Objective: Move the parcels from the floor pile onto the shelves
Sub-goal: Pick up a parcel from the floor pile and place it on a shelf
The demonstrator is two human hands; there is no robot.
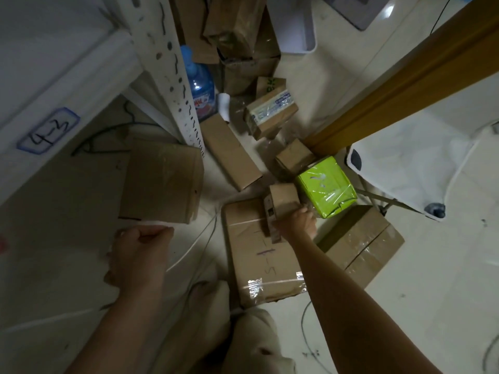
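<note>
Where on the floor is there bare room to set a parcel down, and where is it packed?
Bare floor lies right of the rightmost box, toward the lower right. A narrower strip runs between the long box and the marked box. It is crowded around the right hand, its small box and the green parcel.

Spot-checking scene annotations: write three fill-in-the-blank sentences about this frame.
1. The right hand grips the small brown cardboard box; the film-wrapped parcel beside it is ____.
2. The left hand holds a larger brown cardboard box; the blue-framed shelf label reads ____.
3. The cap of the clear plastic bottle is ____.
Missing: green; 4-3; blue
</note>
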